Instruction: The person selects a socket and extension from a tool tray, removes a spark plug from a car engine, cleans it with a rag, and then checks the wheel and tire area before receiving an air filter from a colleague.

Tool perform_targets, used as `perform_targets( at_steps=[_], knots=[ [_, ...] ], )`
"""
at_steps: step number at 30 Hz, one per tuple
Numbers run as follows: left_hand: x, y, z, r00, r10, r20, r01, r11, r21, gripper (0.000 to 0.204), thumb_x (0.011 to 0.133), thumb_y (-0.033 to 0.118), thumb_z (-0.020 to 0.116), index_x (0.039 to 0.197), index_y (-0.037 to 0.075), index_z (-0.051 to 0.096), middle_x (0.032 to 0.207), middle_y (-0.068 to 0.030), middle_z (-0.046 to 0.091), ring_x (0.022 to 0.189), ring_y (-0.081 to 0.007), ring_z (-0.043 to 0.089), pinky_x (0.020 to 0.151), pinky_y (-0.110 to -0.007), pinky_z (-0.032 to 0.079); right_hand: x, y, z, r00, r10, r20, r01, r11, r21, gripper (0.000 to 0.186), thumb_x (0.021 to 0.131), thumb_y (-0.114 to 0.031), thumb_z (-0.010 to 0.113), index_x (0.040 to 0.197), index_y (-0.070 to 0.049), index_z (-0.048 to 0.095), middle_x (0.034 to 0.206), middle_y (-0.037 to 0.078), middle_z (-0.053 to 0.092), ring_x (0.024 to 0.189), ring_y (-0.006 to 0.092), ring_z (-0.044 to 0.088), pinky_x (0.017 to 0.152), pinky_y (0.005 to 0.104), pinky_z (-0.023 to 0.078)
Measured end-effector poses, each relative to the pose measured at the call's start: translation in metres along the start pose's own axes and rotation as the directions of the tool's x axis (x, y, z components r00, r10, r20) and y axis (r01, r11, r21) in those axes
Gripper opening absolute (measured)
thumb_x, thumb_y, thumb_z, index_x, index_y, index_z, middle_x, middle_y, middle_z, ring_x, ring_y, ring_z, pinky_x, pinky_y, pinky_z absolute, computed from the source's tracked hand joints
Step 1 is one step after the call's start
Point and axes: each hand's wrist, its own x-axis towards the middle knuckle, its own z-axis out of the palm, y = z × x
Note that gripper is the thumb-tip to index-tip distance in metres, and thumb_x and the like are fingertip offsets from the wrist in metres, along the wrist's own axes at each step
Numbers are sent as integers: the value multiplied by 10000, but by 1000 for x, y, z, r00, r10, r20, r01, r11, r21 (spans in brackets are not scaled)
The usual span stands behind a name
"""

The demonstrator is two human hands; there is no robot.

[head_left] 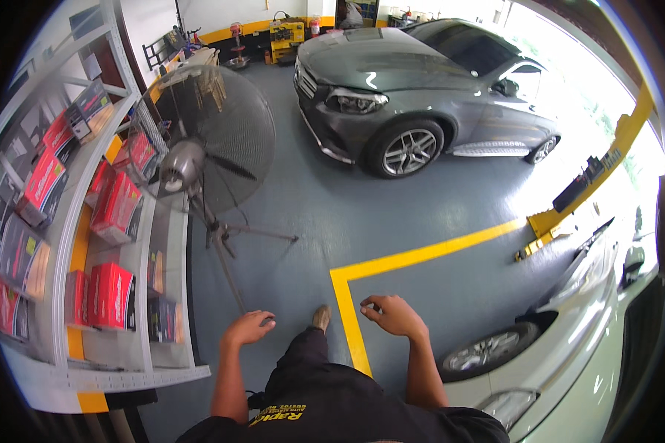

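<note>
My left hand is held out in front of me at about waist height, its fingers loosely bent with nothing plain to see in them. Across from it, my right hand hangs in the air above the yellow floor line, fingers loosely curled and apart from the thumb. Neither hand touches anything. Nearest to the left hand are a leg of the standing fan and the shelf rack. The white car's front wheel lies to the right of my right forearm. One shoe shows between my hands.
Red and dark boxes fill the shelves at left. A grey car stands ahead with its front toward the left. On the right are a yellow lift post and a white car. Yellow equipment sits by the far wall.
</note>
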Motion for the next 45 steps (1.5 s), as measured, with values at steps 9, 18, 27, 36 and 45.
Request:
perform_targets(
  at_steps=[9, 18, 27, 36, 45],
  knots=[
    [282, 224, -281, 928, 371, -28, -360, 915, 184, 516, 1115, 464, 535, 1474, 105, 621, 1494, -174, 622, 1378, -385, 589, 1167, -477, 465, 195, 45, -191, 918, 281, -280, -200, 937, 286, 350, 1052, -257, 698, 1220, 47, 745, 982, 221, 801, 866, 295, 802, 817, 383, 595],
    [552, 386, -498, 549, 789, -275, -814, 579, 37, 430, 1102, 354, 606, 1408, 58, 670, 1408, -162, 693, 1302, -361, 658, 1112, -437, 514, 456, 165, -327, 741, 430, -516, -107, 835, 540, 305, 1099, -207, 632, 1099, 67, 766, 731, 74, 704, 687, 142, 691, 683, 292, 538],
    [696, 316, -683, 800, 420, -428, -441, 896, 53, 479, 1095, 403, 608, 1396, 35, 671, 1363, -177, 716, 1293, -389, 659, 1120, -456, 499, 873, 98, -456, 995, -73, -70, 95, 908, 407, 261, 1074, -186, 668, 1149, 47, 758, 791, 90, 710, 716, 134, 678, 692, 306, 532],
    [832, 166, -837, 617, 89, -782, -355, 918, -176, 368, 1077, 246, 671, 1360, 13, 692, 1281, -167, 761, 1173, -295, 740, 1029, -401, 557, 1247, 6, -428, 898, -367, 241, 248, 876, 414, 265, 1076, -204, 677, 1162, 30, 769, 815, 93, 732, 740, 128, 668, 704, 315, 527],
    [1006, 68, -1093, 560, -107, -822, -189, 949, -252, 374, 1085, 276, 658, 1349, 13, 690, 1228, -199, 772, 1151, -311, 745, 1011, -414, 554, 1556, -33, -463, 959, -235, 161, 131, 866, 483, 279, 1101, -217, 633, 1165, 11, 781, 782, 61, 698, 725, 128, 663, 670, 315, 519]
  ],
)
